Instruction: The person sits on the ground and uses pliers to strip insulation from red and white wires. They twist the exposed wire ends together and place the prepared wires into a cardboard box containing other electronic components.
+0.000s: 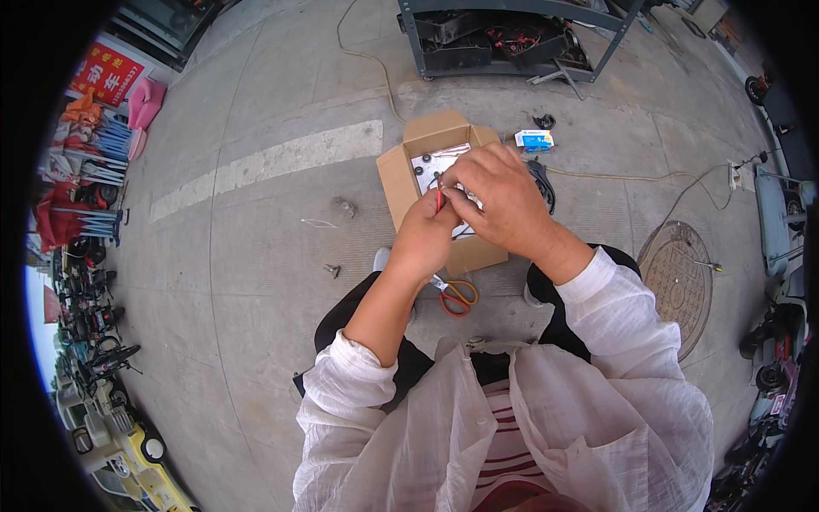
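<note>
My left hand (426, 233) is closed, thumb and fingers pinching a thin red piece (439, 200) that looks like a wire end. My right hand (505, 198) meets it from the right, its fingers pinched together at the dark upper end of that piece. What lies between the right fingertips is mostly hidden. Both hands are above an open cardboard box (394, 183). Inside it a white, speckled sheet (450, 160) and small dark round parts (419, 171) show past my fingers. Scissors (458, 297) with orange and red handles lie on the ground between my feet.
Right of the box lie a blue and white small carton (535, 141), a black part (543, 122) and a coiled black cable (541, 186). A metal rack (512, 43) stands ahead. A hose (388, 85) crosses the concrete. At right are a manhole cover (678, 277) and a screwdriver (708, 266).
</note>
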A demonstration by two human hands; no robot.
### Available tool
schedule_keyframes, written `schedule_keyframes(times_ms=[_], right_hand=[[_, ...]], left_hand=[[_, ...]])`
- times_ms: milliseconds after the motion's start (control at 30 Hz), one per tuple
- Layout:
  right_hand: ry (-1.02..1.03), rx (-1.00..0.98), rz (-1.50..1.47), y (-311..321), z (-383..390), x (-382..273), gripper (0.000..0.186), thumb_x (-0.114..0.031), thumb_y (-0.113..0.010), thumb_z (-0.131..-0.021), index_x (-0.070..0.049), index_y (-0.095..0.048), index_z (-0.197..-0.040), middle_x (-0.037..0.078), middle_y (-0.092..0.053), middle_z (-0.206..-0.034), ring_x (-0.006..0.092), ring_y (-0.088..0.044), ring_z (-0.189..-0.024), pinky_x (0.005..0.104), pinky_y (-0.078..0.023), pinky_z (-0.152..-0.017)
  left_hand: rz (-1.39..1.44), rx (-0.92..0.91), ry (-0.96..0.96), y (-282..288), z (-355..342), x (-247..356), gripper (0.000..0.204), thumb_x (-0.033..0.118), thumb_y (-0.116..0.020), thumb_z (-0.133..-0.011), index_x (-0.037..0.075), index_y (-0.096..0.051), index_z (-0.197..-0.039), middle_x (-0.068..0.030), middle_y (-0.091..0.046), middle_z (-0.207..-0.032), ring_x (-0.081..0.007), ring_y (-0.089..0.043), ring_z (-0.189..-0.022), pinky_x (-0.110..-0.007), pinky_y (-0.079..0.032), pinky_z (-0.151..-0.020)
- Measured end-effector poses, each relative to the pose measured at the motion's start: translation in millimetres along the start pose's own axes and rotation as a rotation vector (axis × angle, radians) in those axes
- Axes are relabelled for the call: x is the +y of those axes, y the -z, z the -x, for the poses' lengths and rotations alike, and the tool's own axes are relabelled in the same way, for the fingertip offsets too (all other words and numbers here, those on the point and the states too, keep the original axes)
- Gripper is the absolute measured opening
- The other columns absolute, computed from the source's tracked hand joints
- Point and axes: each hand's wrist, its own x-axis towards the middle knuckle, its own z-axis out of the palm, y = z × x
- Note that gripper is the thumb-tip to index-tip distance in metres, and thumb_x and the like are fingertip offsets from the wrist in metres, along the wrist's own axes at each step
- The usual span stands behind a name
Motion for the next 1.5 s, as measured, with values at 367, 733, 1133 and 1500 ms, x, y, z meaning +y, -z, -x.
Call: schedule_keyframes(times_ms=[367,733,1133,1500], right_hand=[[-0.066,0.071,-0.054,-19,6,0,0.011,-0.005,-0.065,-0.079,-0.004,-0.058,-0.087,0.011,-0.055,-0.086,0.0325,-0.052,-0.085,0.0408,-0.043,-0.076],[-0.101,0.102,0.034,-23,-1,12,0.011,-0.007,-0.062,-0.08,-0.003,-0.055,-0.087,0.014,-0.055,-0.085,0.0344,-0.053,-0.084,0.0432,-0.045,-0.076],[-0.328,0.073,-0.428,-10,-9,11,0.009,-0.004,-0.063,-0.079,-0.004,-0.058,-0.086,0.012,-0.06,-0.086,0.0302,-0.057,-0.08,0.0386,-0.046,-0.072],[-0.268,-0.46,-0.518,32,11,-15,0.013,0.003,-0.054,-0.089,-0.004,-0.047,-0.098,0.011,-0.066,-0.091,0.0302,-0.064,-0.081,0.0371,-0.05,-0.072]], left_hand=[[0.262,0.138,0.039,-19,7,-7,0.012,0.008,-0.048,-0.09,0.006,-0.059,-0.094,0.0036,-0.053,-0.075,-0.0033,-0.036,-0.056,-0.021,-0.028,-0.051],[0.295,0.174,-0.006,-24,5,-20,0.012,0.01,-0.047,-0.093,0.006,-0.058,-0.097,0.0048,-0.046,-0.071,-0.0032,-0.037,-0.061,-0.02,-0.027,-0.051],[0.443,0.11,0.091,-14,12,-4,0.012,0.019,-0.05,-0.097,0.011,-0.05,-0.089,0.0046,-0.041,-0.065,-0.004,-0.027,-0.046,-0.021,-0.02,-0.04],[0.101,-0.264,0.185,8,24,-19,0.015,0.019,-0.048,-0.095,0.006,-0.051,-0.089,0.0005,-0.048,-0.069,-0.0082,-0.04,-0.049,-0.025,-0.032,-0.043]])
